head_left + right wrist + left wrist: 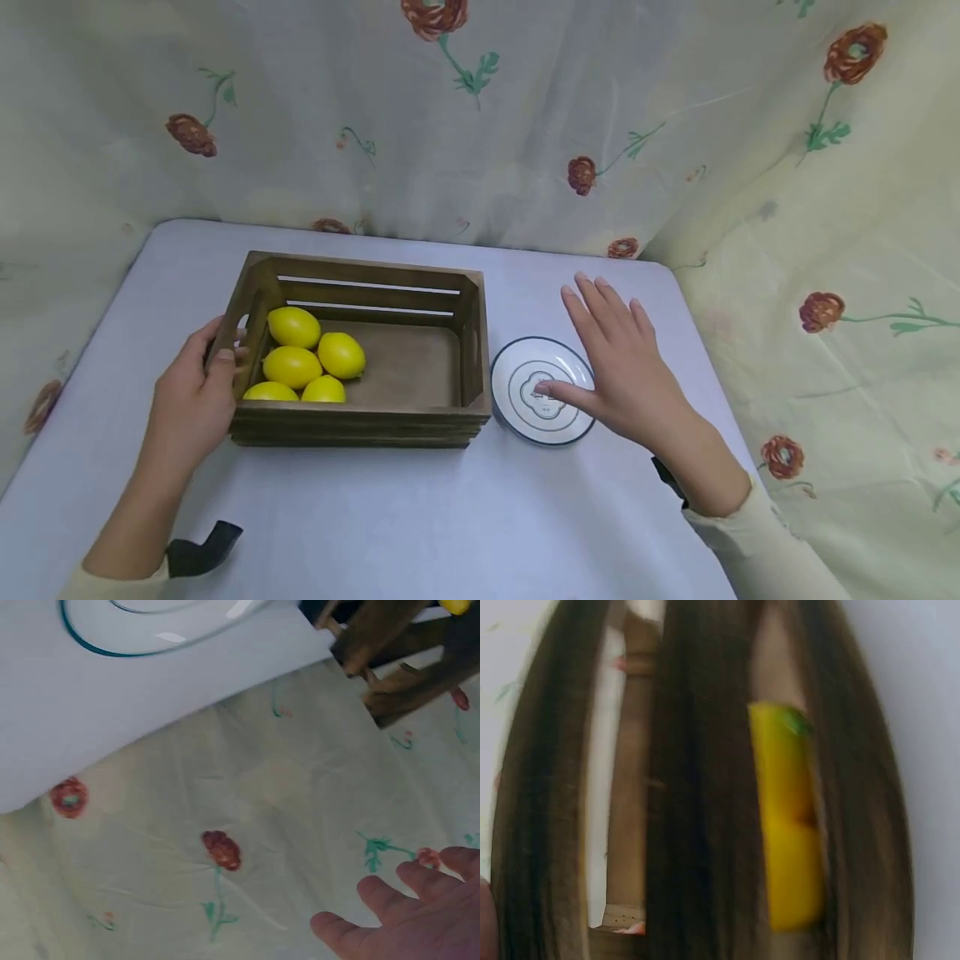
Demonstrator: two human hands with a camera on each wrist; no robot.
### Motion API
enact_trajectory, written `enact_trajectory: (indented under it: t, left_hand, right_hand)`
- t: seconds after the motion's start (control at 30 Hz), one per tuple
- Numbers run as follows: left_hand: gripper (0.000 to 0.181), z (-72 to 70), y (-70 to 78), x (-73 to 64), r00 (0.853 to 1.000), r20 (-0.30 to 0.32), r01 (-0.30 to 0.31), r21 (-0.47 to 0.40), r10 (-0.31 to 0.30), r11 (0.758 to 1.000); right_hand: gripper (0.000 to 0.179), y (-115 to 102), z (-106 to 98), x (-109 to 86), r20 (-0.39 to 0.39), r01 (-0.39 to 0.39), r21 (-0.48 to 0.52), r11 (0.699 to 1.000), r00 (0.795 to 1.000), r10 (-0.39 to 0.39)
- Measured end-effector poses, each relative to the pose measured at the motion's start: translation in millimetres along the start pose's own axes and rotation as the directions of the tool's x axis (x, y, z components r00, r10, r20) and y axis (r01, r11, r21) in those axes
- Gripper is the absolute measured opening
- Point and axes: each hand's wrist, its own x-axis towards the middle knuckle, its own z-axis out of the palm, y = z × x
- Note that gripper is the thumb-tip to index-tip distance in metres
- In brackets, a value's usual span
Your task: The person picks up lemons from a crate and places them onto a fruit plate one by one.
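Head view, clock from frame centre. Nearest: pale sleeves [757, 542] and a black wrist piece [201, 552] at 7.

Left hand [195, 396] at 8-9: fingers clamped on the near-left end wall of the wooden crate [420, 423], thumb over the rim, fingertips showing inside. Right hand [626, 367] at 4: fingers straight and apart, thumb spread wide, holding nothing. It overlaps the right edge of the plate [517, 417]; can't tell if touching.

Plate at 5, just beside the crate's right end: dark rim, printed rings, centre badge with small marks, too small to read.

Crate at 8: five yellow lemons [292, 367] bunched at its 9 o'clock end, front two partly behind the near wall.

Far: white tabletop [540, 279], then floral curtain [510, 167] at 12.

Left wrist cam adds: the outer end slats, blurred, yellow with a green spot through the slot at 3. Right wrist cam: plate rim reads teal at 11, crate corner at 1.
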Motion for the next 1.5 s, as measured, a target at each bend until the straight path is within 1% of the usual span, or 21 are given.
enact_trajectory:
  t: [0.1, 0.23, 0.3, 0.43, 0.5, 0.6, 0.7, 0.77, 0.8, 0.83, 0.9, 0.97, 1.07, 1.17, 1.23, 1.37, 1.5]
  left_hand:
    - [0.054, -0.2, -0.3, 1.5, 0.998, 0.052, 0.044, -0.037, -0.042, 0.998]
    - [0.053, -0.6, -2.2, 1.8, 0.997, 0.060, 0.048, -0.052, -0.045, 0.997]
    - [0.054, -1.1, -3.0, 1.3, 0.997, 0.057, 0.052, -0.054, -0.049, 0.997]
    - [0.054, -2.0, -2.7, 0.5, 0.996, 0.049, 0.073, -0.058, -0.070, 0.996]
    - [0.055, -1.8, -1.4, 0.8, 0.995, 0.046, 0.093, -0.066, -0.090, 0.994]
    - [0.056, -0.6, 1.7, 2.7, 0.990, 0.052, 0.134, -0.081, -0.130, 0.988]
    - [0.058, 0.9, 4.3, 6.3, 0.985, 0.068, 0.166, -0.083, -0.161, 0.983]
    - [0.058, 1.3, 5.0, 8.5, 0.982, 0.080, 0.175, -0.077, -0.169, 0.981]
    - [0.057, 1.3, 5.0, 9.4, 0.982, 0.084, 0.176, -0.074, -0.170, 0.982]
    - [0.057, 1.0, 4.8, 10.1, 0.982, 0.086, 0.175, -0.070, -0.169, 0.982]
    - [0.056, 0.5, 4.2, 10.6, 0.982, 0.083, 0.177, -0.062, -0.171, 0.982]
    - [0.056, -0.4, 3.6, 10.2, 0.981, 0.081, 0.182, -0.055, -0.177, 0.982]
    - [0.056, -0.9, 2.8, 9.2, 0.981, 0.071, 0.184, -0.049, -0.180, 0.982]
    - [0.056, -0.5, 1.2, 9.4, 0.982, 0.065, 0.180, -0.051, -0.177, 0.982]
    - [0.055, -0.2, 0.0, 9.8, 0.983, 0.061, 0.177, -0.054, -0.174, 0.983]
    - [0.055, -0.3, -1.3, 10.1, 0.983, 0.050, 0.177, -0.053, -0.174, 0.983]
    - [0.055, -0.3, -1.6, 10.8, 0.984, 0.044, 0.173, -0.065, -0.170, 0.983]
  right_hand:
    - [0.111, -8.6, -7.3, 18.8, -0.003, 0.055, 0.018, 0.998, 0.998, -0.055]
    - [0.106, -23.0, -14.9, 44.9, 0.002, 0.139, 0.054, 0.989, 0.990, -0.139]
    - [0.103, -31.1, -17.4, 58.1, 0.000, 0.196, 0.072, 0.978, 0.981, -0.196]
    - [0.094, -46.6, -19.8, 83.4, -0.011, 0.307, 0.077, 0.949, 0.952, -0.307]
    - [0.091, -53.9, -20.0, 95.5, 0.000, 0.343, 0.086, 0.936, 0.939, -0.344]
    - [0.090, -64.6, -17.5, 113.7, 0.059, 0.339, 0.121, 0.933, 0.936, -0.348]
    - [0.090, -75.2, -10.9, 130.6, 0.152, 0.287, 0.162, 0.944, 0.938, -0.311]
    - [0.089, -82.3, -3.9, 141.1, 0.219, 0.253, 0.185, 0.950, 0.932, -0.290]
    - [0.088, -86.3, 0.1, 146.2, 0.253, 0.240, 0.192, 0.952, 0.925, -0.285]
    - [0.086, -90.3, 4.1, 151.3, 0.291, 0.231, 0.193, 0.954, 0.915, -0.280]
    - [0.082, -99.3, 11.5, 161.9, 0.367, 0.227, 0.193, 0.955, 0.886, -0.285]
    - [0.079, -108.8, 18.5, 172.1, 0.437, 0.235, 0.185, 0.954, 0.850, -0.294]
    - [0.078, -123.7, 27.2, 185.9, 0.538, 0.241, 0.165, 0.956, 0.791, -0.292]
    - [0.079, -138.4, 36.9, 198.0, 0.608, 0.244, 0.132, 0.961, 0.745, -0.273]
    - [0.079, -147.6, 44.3, 205.5, 0.636, 0.247, 0.111, 0.963, 0.727, -0.259]
    - [0.075, -163.2, 61.1, 218.2, 0.669, 0.248, 0.093, 0.964, 0.702, -0.245]
    - [0.070, -175.4, 78.1, 226.5, 0.701, 0.242, 0.085, 0.966, 0.674, -0.231]
